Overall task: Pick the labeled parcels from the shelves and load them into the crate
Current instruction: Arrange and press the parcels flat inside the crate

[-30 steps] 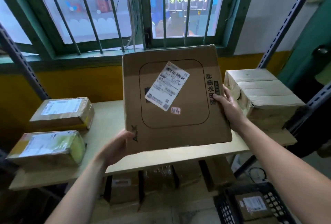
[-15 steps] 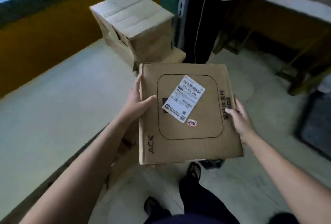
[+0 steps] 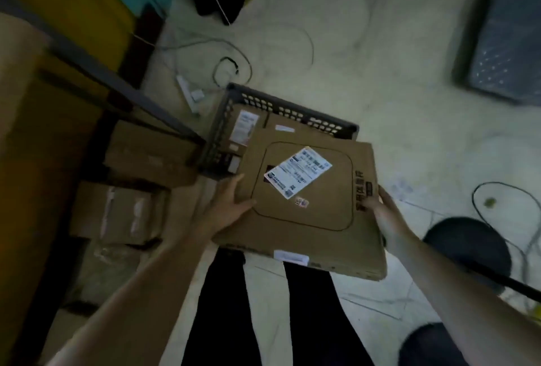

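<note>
I count one left hand [image 3: 225, 207] and one right hand [image 3: 383, 213], one flat box [image 3: 307, 219] with one white label [image 3: 298, 170], one crate [image 3: 292, 105], two parcels [image 3: 244, 128] [image 3: 292, 134] inside it, and two boxes [image 3: 146, 154] [image 3: 117, 213] beside.

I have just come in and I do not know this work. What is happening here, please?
A person is holding a flat cardboard parcel with a white shipping label on top. The left hand grips its left edge and the right hand grips its right edge. The parcel is held over a dark plastic crate on the floor and is not yet set down in it. The crate already holds at least one labelled box. More cardboard boxes lie to the left.
</note>
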Available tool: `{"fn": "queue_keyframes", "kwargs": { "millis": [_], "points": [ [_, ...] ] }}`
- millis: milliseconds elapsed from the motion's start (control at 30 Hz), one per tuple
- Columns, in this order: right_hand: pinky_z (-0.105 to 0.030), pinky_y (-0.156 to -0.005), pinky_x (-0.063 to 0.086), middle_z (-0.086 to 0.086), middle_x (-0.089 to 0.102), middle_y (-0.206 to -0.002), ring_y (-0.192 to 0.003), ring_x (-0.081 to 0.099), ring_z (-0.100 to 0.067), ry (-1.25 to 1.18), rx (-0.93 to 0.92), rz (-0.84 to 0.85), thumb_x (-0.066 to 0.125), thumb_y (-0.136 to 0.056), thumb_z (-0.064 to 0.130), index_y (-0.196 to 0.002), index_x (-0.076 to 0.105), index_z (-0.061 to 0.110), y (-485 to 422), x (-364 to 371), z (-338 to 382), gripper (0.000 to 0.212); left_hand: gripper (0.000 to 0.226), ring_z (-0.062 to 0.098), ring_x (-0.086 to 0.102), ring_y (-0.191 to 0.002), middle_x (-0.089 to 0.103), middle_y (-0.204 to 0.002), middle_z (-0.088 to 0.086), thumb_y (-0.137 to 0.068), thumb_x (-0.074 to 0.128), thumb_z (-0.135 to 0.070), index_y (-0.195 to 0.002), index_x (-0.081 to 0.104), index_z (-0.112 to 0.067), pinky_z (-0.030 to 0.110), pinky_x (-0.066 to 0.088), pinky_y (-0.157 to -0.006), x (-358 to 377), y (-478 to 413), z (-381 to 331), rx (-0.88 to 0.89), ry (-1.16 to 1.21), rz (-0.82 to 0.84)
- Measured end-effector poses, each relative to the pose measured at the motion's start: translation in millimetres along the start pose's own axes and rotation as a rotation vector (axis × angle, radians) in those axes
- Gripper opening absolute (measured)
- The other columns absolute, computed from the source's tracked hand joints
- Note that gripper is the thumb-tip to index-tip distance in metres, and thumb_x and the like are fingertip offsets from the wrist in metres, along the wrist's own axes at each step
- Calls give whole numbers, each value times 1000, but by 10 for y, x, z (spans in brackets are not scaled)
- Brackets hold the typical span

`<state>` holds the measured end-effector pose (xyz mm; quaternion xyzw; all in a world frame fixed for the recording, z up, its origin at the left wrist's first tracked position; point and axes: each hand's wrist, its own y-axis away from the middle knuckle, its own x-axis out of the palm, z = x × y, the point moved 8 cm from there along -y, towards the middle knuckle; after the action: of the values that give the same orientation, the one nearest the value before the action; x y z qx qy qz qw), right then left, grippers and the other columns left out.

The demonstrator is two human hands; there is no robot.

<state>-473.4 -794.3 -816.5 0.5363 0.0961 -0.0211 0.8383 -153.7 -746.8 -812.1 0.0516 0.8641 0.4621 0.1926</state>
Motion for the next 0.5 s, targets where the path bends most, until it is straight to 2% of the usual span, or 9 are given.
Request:
{"fn": "queue_keyframes", "kwargs": {
  "millis": [133,200,300,400,500],
  "points": [
    [-46,-104,40,-5,48,-138,-119,50,-29,-19,40,-30,53,-91,14,-145,26,28,-987,300,-193,62,70,21,38,-128,28,-148,1,-83,66,-29,-141,28,-33,36,39,-99,-74,-1191,235,-48,22,-18],
    [-45,-105,38,-4,43,-142,-123,46,-28,-24,17,-61,52,-92,15,-147,19,29,-1526,512,-282,66,72,14,37,-125,29,-148,-2,-81,68,-29,-140,27,-35,33,36,-97,-123,-1788,356,-27,13,-23],
    [-47,-106,37,-4,44,-141,-123,46,-26,10,-42,-98,52,-91,15,-145,23,30,-2249,950,-400,63,81,8,32,-122,26,-150,-3,-80,69,-26,-143,20,-37,31,31,-98,-239,-2575,574,43,-27,-40],
    [-48,-102,41,-5,48,-136,-118,50,-24,-61,-40,-103,53,-90,14,-140,32,29,-2853,1492,-542,57,89,20,18,-138,8,-155,0,-77,71,-33,-143,13,-42,41,24,-109,-435,-3142,840,74,-270,-76],
    [-49,-105,38,-7,43,-140,-124,45,-25,-67,-21,-84,50,-93,15,-144,25,26,-3269,2063,-654,58,90,30,-9,-142,-18,-155,5,-77,70,-36,-145,11,-38,49,8,-115,-433,-3396,1086,137,-670,-92]
  ]
}}
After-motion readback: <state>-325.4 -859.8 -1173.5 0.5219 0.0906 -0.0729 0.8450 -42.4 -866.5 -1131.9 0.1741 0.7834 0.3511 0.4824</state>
